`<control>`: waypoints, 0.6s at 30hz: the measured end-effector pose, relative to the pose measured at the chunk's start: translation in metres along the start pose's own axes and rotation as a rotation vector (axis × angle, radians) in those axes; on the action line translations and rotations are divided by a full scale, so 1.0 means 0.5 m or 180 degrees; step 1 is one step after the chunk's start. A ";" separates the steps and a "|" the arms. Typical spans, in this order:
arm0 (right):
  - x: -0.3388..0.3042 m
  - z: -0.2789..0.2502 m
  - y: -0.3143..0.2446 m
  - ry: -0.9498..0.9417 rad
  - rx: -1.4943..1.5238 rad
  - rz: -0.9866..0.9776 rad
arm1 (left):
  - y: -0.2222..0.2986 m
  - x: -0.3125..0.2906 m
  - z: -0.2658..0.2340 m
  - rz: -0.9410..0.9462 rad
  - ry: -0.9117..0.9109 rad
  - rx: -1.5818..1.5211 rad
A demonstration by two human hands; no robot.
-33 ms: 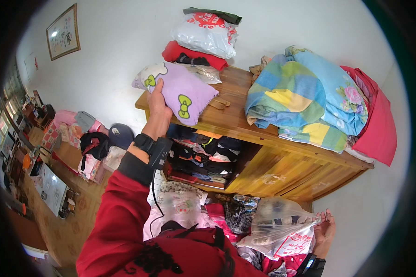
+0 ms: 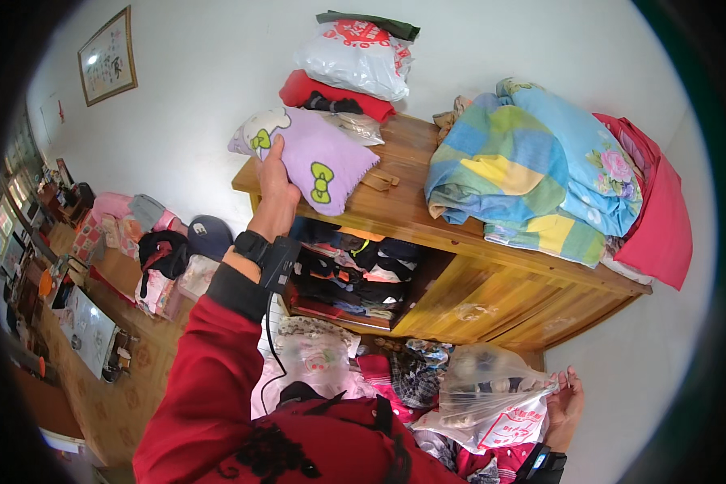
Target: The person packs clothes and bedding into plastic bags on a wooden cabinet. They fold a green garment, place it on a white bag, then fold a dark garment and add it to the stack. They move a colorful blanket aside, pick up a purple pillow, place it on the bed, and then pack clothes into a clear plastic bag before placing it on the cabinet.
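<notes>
l hand [image 2: 279, 192] grips fuzzy pillow [image 2: 319, 153] (approx. rect.) — r hand [image 2: 566, 403] pinches crinkly clear bag [image 2: 484, 377]

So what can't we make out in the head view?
All head view:
Most fingers of the left hand: behind the purple cushion.
Contents of the clear plastic bag: blurred by creased film.
Exact finger grip of the right hand: too small, bunched film in the way.
Lower front of the wardrobe: behind the bag and heaped clothes.
Small items around the orange object: too small, near the rim.
</notes>
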State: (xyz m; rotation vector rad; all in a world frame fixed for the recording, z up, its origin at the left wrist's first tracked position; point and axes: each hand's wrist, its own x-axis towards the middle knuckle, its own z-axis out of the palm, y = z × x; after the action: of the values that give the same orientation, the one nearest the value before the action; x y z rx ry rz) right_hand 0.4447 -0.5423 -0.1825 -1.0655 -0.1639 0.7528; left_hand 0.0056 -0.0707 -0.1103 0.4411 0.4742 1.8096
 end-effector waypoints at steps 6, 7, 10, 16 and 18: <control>-0.013 -0.004 -0.002 0.0759 0.0025 -0.0017 | -0.067 0.054 0.035 0.0397 0.0311 0.0202; -0.017 -0.004 -0.002 0.0789 0.0071 -0.0002 | -0.075 0.063 0.038 0.0454 0.0317 0.0157; -0.028 -0.006 -0.002 0.0940 0.0123 -0.0023 | -0.107 0.094 0.041 0.0572 0.0427 0.0088; -0.040 0.003 0.005 0.0859 0.0089 -0.0093 | -0.186 0.140 0.025 0.0557 0.0590 -0.0023; -0.043 0.009 0.009 0.0890 0.0131 -0.0064 | -0.210 0.148 0.014 0.0408 0.0675 0.0028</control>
State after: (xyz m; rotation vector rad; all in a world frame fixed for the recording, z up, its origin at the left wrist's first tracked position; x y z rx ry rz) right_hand 0.4246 -0.5514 -0.1795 -1.1165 0.0794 0.5794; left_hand 0.0738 0.0286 -0.1554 0.2919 0.6119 1.9894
